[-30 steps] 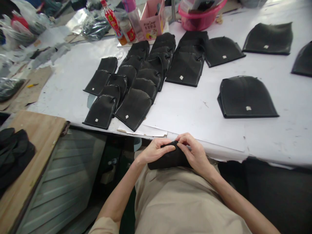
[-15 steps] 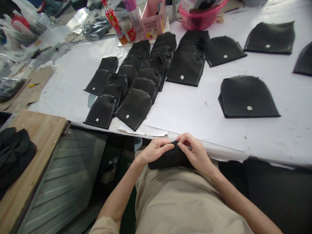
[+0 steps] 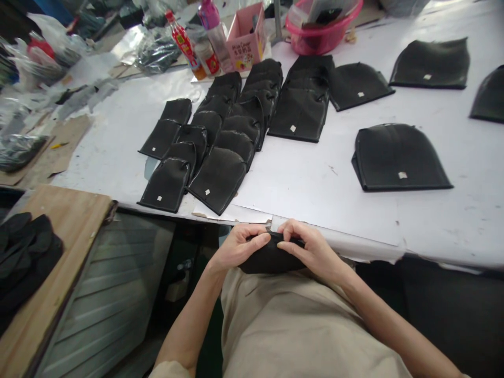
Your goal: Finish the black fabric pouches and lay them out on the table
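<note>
A black fabric piece (image 3: 271, 258) is held between my two hands, at my lap just below the table's front edge. My left hand (image 3: 242, 247) pinches its upper edge, thumb on the near side. Close beside it, my right hand (image 3: 305, 244) grips the same edge with thumb and bent fingers. The fingers behind the cloth are partly hidden. On the table beyond lie overlapping rows of flat black fabric pieces with rounded tops, such as the nearest one (image 3: 218, 178), with a small white tag. A separate black piece (image 3: 403, 160) lies to the right.
The white-covered table (image 3: 299, 184) spans the view. Behind stand a red-labelled bottle (image 3: 183, 42), a pink box (image 3: 246, 39) and a pink basket (image 3: 309, 39). At left, a wooden board (image 3: 79, 215) carries a black fabric heap (image 3: 27, 257).
My hands have moved slightly left along the fabric's edge, and the gap between my thumbs is a little wider. The view has shifted slightly; the table pieces lie as before.
</note>
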`<act>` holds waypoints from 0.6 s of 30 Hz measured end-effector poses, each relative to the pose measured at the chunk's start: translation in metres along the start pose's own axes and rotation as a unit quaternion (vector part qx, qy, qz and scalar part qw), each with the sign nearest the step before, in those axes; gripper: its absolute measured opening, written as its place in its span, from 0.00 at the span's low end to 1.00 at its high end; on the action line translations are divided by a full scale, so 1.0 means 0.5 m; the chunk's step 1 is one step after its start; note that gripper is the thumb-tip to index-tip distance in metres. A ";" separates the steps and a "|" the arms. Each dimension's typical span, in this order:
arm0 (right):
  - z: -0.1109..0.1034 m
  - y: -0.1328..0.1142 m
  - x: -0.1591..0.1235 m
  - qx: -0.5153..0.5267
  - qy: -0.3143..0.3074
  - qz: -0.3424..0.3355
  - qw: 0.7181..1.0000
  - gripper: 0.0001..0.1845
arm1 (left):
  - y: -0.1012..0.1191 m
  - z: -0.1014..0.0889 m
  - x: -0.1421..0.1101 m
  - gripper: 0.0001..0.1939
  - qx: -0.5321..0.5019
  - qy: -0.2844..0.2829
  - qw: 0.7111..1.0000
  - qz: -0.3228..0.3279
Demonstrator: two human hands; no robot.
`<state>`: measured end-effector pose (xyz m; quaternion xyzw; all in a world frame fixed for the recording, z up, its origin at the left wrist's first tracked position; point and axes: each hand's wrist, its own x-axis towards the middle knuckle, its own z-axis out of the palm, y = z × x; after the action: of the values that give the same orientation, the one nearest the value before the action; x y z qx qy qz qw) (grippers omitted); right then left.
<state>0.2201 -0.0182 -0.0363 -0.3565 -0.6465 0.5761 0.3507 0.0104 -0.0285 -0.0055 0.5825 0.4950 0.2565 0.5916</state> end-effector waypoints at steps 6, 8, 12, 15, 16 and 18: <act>-0.021 0.032 -0.015 -0.043 -0.033 0.036 0.998 0.09 | -0.038 -0.016 -0.021 0.20 -0.020 0.087 0.996 -0.017; -0.021 0.035 -0.016 -0.043 -0.036 0.050 0.997 0.10 | -0.039 -0.019 -0.023 0.19 -0.011 0.096 0.995 -0.031; -0.016 0.027 -0.012 -0.034 -0.030 0.069 0.997 0.13 | -0.033 -0.021 -0.028 0.16 0.016 0.102 0.994 -0.045; -0.013 0.024 -0.006 -0.040 -0.032 0.069 0.996 0.13 | -0.029 -0.021 -0.032 0.17 0.049 0.109 0.992 -0.028; -0.012 0.024 -0.005 -0.044 -0.033 0.068 0.996 0.13 | -0.030 -0.021 -0.033 0.17 0.060 0.111 0.992 -0.022; -0.011 0.026 -0.004 -0.052 -0.032 0.065 0.996 0.14 | -0.031 -0.020 -0.033 0.17 0.075 0.109 0.991 -0.013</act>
<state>0.2263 -0.0163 -0.0487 -0.3971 -0.6615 0.5747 0.2727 -0.0091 -0.0417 -0.0137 0.5872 0.5817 0.2734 0.4921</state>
